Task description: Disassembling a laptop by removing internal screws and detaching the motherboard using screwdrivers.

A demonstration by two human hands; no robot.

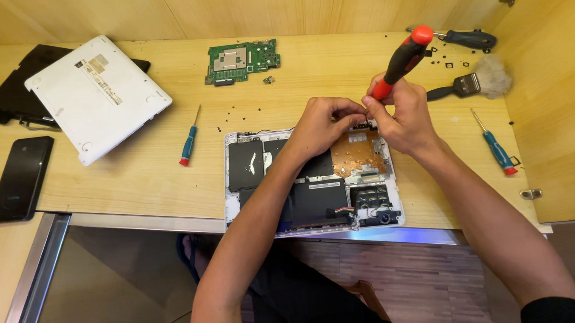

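An opened white laptop base (232, 182) lies at the desk's front edge, showing black internal parts and a copper-coloured plate (358, 149). My right hand (404, 116) grips a screwdriver with a black and red handle (404, 59), tilted up to the right, its tip hidden down at the base's far edge. My left hand (321, 123) rests on the same far edge, fingers pinched close beside the screwdriver tip; whether it holds anything is hidden.
A white laptop cover (94, 95) lies on a black panel (5, 95) at far left, a black phone (20, 180) below. A green circuit board (242, 60), two blue-red screwdrivers (189, 144) (496, 149), a brush (476, 81), another screwdriver (465, 38) and scattered screws.
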